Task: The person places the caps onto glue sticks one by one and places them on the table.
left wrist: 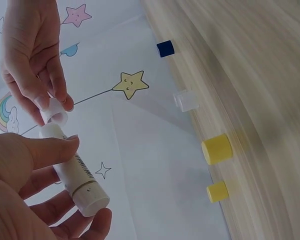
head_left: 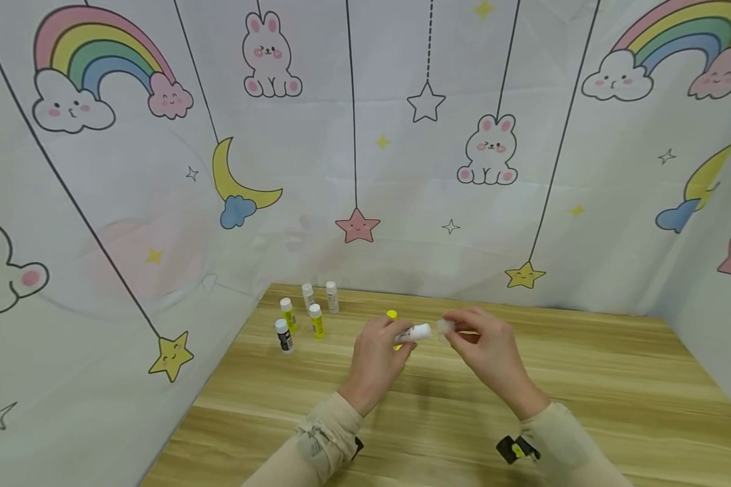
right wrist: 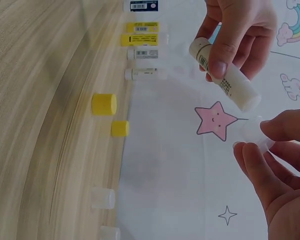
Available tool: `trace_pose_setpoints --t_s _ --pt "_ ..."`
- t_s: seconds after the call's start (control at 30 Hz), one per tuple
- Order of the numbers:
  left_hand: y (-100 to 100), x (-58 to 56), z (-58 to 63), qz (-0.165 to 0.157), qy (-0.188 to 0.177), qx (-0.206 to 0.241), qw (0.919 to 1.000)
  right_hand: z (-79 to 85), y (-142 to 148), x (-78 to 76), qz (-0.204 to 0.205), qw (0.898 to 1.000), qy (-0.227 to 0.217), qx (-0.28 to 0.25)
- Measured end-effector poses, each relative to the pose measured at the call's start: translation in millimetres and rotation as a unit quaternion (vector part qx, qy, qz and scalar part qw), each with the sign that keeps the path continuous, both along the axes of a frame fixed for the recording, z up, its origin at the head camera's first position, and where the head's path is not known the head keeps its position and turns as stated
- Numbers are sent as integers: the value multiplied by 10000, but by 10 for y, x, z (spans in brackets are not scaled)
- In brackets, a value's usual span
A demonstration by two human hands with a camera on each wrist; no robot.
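Above the desk (head_left: 621, 379), between its side edges, the left hand (head_left: 374, 362) grips a white glue stick (head_left: 417, 333) (partly hidden by the grip); the right hand (head_left: 493, 348) pinches a translucent cap (head_left: 444, 329), just apart.

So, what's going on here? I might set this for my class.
A person holds a white tube in the left hand and pinches a translucent cap in the right hand, just off the tube's end. Whether it is coming off or going on, I can't tell. Five other tubes stand upright on the table, off to the person's left. Two yellow caps and a dark cap also sit there loose.
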State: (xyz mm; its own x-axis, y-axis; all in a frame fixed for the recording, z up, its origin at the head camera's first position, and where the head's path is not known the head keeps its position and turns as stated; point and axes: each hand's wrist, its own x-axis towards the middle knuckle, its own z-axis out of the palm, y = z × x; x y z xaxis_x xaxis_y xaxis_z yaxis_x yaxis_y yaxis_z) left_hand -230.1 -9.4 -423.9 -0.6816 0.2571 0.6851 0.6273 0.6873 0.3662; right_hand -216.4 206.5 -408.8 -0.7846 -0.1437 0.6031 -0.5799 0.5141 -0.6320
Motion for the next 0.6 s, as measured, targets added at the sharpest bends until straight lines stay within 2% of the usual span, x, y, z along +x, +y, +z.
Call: trace_pose_setpoints --t_s 0.6 --pt "8 11 -17 10 224 20 9997 26 -66 22 -58 9999 -139 13"
